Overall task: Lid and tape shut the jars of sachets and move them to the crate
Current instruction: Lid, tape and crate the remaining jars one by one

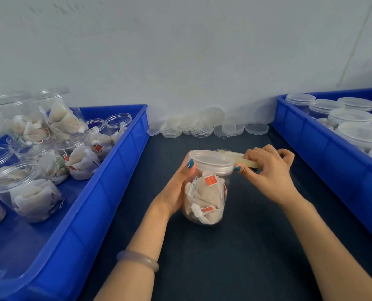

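Note:
A clear plastic jar [205, 196] full of white sachets with red tags stands on the dark table in the middle. A clear lid [211, 160] sits on its mouth. My left hand [176, 190] wraps the jar's left side, thumb up at the lid's edge. My right hand [269, 170] holds a pale roll of tape [247, 160] against the lid's right rim, thumb pressed at the seam. The roll is partly hidden behind my fingers.
A blue crate [107, 192] on the left holds several unlidded jars of sachets. Another blue crate [324, 155] on the right holds several lidded jars. Loose clear lids [202, 127] lie heaped along the wall behind the jar.

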`<action>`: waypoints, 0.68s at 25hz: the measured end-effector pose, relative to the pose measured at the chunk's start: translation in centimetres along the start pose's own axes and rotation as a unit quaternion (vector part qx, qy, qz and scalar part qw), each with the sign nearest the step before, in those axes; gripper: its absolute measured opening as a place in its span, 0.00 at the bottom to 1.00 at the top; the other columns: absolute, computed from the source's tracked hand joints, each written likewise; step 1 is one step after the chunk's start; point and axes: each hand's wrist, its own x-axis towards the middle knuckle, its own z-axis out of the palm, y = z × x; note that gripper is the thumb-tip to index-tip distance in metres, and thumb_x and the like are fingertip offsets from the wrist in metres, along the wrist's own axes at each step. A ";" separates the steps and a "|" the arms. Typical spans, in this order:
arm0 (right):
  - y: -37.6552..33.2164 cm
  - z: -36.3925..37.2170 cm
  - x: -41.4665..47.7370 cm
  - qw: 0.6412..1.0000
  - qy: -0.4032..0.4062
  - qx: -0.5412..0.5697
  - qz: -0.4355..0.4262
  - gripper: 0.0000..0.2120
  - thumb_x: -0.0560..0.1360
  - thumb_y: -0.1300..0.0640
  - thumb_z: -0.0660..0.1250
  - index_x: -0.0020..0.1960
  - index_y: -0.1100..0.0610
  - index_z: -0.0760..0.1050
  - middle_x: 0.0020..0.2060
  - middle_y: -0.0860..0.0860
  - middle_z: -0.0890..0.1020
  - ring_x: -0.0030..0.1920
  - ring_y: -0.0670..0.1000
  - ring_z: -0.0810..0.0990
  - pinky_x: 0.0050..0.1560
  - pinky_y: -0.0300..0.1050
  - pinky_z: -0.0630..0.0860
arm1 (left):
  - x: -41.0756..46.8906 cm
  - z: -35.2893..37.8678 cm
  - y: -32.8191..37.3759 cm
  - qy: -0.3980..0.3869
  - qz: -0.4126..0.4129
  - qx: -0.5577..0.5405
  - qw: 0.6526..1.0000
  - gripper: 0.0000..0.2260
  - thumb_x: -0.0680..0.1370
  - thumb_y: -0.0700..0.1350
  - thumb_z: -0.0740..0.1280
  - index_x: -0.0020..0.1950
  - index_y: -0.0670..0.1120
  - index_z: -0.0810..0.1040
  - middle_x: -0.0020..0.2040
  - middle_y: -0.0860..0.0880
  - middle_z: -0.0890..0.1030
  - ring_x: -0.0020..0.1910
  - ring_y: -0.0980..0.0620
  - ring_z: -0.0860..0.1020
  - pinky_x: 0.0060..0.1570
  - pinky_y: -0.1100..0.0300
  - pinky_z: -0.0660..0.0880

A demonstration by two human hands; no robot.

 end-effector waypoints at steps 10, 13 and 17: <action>-0.9 0.1 -0.5 0.995 0.050 -0.090 -0.007 0.29 0.73 0.27 0.56 0.36 0.52 0.75 0.30 0.44 0.74 0.36 0.49 0.72 0.53 0.48 0.62 | 0.6 0.2 0.1 0.164 0.168 0.170 0.957 0.36 0.70 0.71 0.67 0.69 0.47 0.75 0.63 0.56 0.80 0.64 0.59 0.77 0.65 0.57 0.75; -1.7 0.5 -0.5 0.995 0.034 -0.091 -0.002 0.30 0.71 0.27 0.54 0.38 0.54 0.75 0.29 0.44 0.74 0.30 0.50 0.72 0.37 0.41 0.65 | 0.7 1.1 -0.6 0.163 0.156 0.227 0.947 0.39 0.65 0.64 0.78 0.71 0.52 0.69 0.61 0.65 0.77 0.63 0.65 0.74 0.59 0.69 0.73; -0.9 -0.2 -0.3 0.993 -0.007 -0.107 -0.043 0.28 0.77 0.31 0.52 0.41 0.54 0.74 0.29 0.43 0.72 0.30 0.51 0.73 0.45 0.48 0.69 | 1.2 0.8 -0.8 0.191 0.164 0.269 0.930 0.39 0.60 0.57 0.81 0.68 0.53 0.70 0.59 0.64 0.77 0.60 0.68 0.75 0.56 0.71 0.73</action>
